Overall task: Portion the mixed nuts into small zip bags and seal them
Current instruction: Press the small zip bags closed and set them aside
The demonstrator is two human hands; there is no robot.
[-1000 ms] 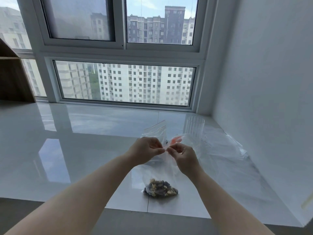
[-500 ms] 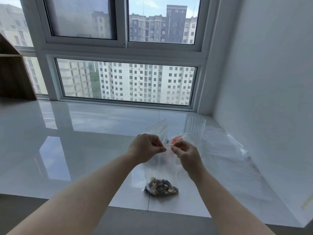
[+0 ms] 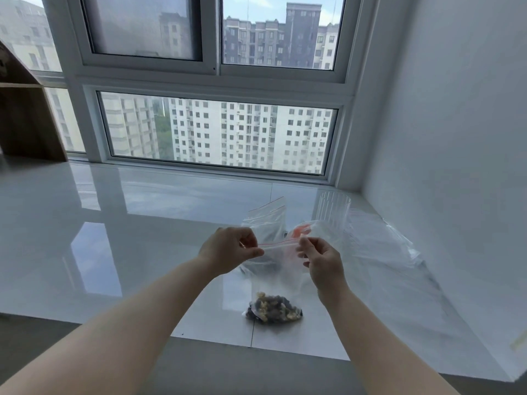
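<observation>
Pinching each end of the red zip strip, our left hand (image 3: pixel 231 250) and right hand (image 3: pixel 319 256) hold the small clear plastic bag (image 3: pixel 278 276); its mixed nuts (image 3: pixel 273 310) sag below. An unpressed middle section could spill them.

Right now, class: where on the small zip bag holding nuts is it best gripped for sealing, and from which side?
Pinch the red zip strip at both ends, one hand from each side: the nuts weigh the bag's bottom, so its top stretches flat.

No legible text anywhere.
</observation>
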